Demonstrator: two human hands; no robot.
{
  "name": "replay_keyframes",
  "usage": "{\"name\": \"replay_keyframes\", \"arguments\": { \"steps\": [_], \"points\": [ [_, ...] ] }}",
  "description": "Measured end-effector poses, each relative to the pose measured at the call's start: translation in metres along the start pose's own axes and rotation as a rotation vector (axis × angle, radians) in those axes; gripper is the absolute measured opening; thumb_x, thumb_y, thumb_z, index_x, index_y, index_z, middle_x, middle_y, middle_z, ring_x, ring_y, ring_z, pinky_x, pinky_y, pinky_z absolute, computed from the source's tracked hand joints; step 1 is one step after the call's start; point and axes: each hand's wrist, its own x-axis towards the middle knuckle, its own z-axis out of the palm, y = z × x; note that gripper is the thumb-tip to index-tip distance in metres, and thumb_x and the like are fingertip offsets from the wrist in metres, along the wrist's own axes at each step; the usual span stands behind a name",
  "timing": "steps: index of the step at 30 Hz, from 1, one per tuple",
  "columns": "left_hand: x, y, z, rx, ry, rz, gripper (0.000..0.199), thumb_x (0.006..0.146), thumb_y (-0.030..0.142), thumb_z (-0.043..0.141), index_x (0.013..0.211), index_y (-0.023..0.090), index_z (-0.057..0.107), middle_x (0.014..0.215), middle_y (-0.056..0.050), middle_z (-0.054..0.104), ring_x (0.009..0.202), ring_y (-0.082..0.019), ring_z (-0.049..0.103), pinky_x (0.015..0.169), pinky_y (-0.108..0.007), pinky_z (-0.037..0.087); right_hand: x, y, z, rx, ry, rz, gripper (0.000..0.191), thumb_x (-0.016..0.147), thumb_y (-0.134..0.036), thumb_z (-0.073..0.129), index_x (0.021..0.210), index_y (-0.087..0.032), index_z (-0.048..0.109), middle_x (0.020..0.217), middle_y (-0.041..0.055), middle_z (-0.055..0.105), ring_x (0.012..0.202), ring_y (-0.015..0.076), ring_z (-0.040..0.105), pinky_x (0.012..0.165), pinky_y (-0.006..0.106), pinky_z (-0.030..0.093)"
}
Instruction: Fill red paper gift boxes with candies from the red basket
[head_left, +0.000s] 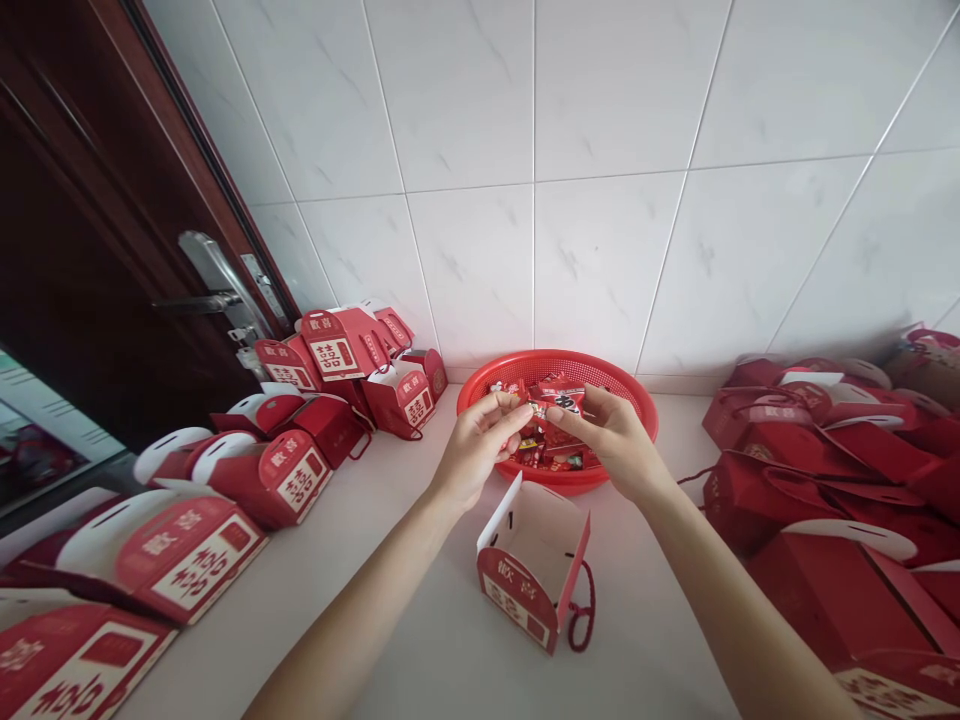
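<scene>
A red mesh basket (pixel 641 400) holding wrapped candies stands against the tiled wall. Above it my left hand (pixel 484 440) pinches a small wrapped candy (pixel 538 410), its fingertips close to those of my right hand. My right hand (pixel 611 435) has its thumb on the same candy, and a larger red packet (pixel 562 405) shows behind its thumb and fingers. Whether it grips that packet too is hard to tell. Just in front of the basket, between my forearms, an open red and white box (pixel 517 590) with a dark red cord sits on the white surface, its visible inside bare.
Several red boxes (pixel 296 475) line the left side, some stacked near the wall. More red boxes (pixel 840 580) are piled along the right. A dark wooden door (pixel 82 200) with a metal handle (pixel 217 300) is at the far left.
</scene>
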Motion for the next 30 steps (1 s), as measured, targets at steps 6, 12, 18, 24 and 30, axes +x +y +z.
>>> {"name": "replay_keyframes", "arguments": {
  "steps": [6, 12, 18, 24, 30],
  "points": [
    [-0.0014, 0.0029, -0.0006, 0.084, 0.003, 0.083, 0.039, 0.066, 0.053, 0.085, 0.076, 0.016, 0.074, 0.060, 0.004, 0.050, 0.053, -0.006, 0.037, 0.049, -0.022, 0.027, -0.0012, -0.0031, -0.0033, -0.023, -0.055, -0.008, 0.032, 0.068, -0.043, 0.087, 0.087, -0.020, 0.076, 0.087, 0.0051, 0.076, 0.074, 0.0217, 0.070, 0.066, 0.034, 0.058],
    [-0.0020, 0.0040, 0.0001, -0.021, 0.049, 0.034, 0.036, 0.058, 0.049, 0.090, 0.069, 0.018, 0.076, 0.059, 0.004, 0.051, 0.053, -0.006, 0.034, 0.050, -0.024, 0.026, -0.0027, -0.0028, -0.0060, 0.006, -0.109, -0.038, 0.036, 0.071, -0.042, 0.086, 0.099, -0.021, 0.079, 0.092, 0.0051, 0.077, 0.078, 0.0221, 0.071, 0.067, 0.034, 0.059],
    [-0.0035, 0.0024, 0.0011, -0.092, 0.037, 0.045, 0.034, 0.059, 0.046, 0.090, 0.069, 0.017, 0.077, 0.060, 0.003, 0.051, 0.053, -0.005, 0.034, 0.050, -0.023, 0.025, -0.0036, -0.0013, -0.0083, 0.034, -0.130, -0.053, 0.036, 0.072, -0.041, 0.086, 0.101, -0.022, 0.079, 0.092, 0.0051, 0.077, 0.076, 0.0214, 0.070, 0.067, 0.034, 0.060],
    [-0.0059, 0.0080, -0.0023, 0.004, 0.005, 0.093, 0.034, 0.069, 0.050, 0.084, 0.067, 0.017, 0.075, 0.054, 0.006, 0.041, 0.050, -0.005, 0.030, 0.048, -0.023, 0.023, -0.0029, -0.0041, -0.0088, 0.025, -0.099, -0.047, 0.038, 0.068, -0.042, 0.088, 0.098, -0.020, 0.079, 0.088, 0.0052, 0.077, 0.076, 0.0218, 0.070, 0.069, 0.035, 0.059],
    [-0.0069, 0.0104, -0.0079, 0.152, 0.011, 0.164, 0.023, 0.070, 0.033, 0.086, 0.090, 0.022, 0.082, 0.089, -0.003, 0.074, 0.081, -0.014, 0.064, 0.074, -0.024, 0.050, -0.0019, -0.0065, -0.0101, -0.006, -0.108, -0.105, 0.037, 0.071, -0.042, 0.087, 0.100, -0.021, 0.078, 0.095, 0.0066, 0.078, 0.083, 0.0239, 0.072, 0.075, 0.038, 0.060]
  ]
}}
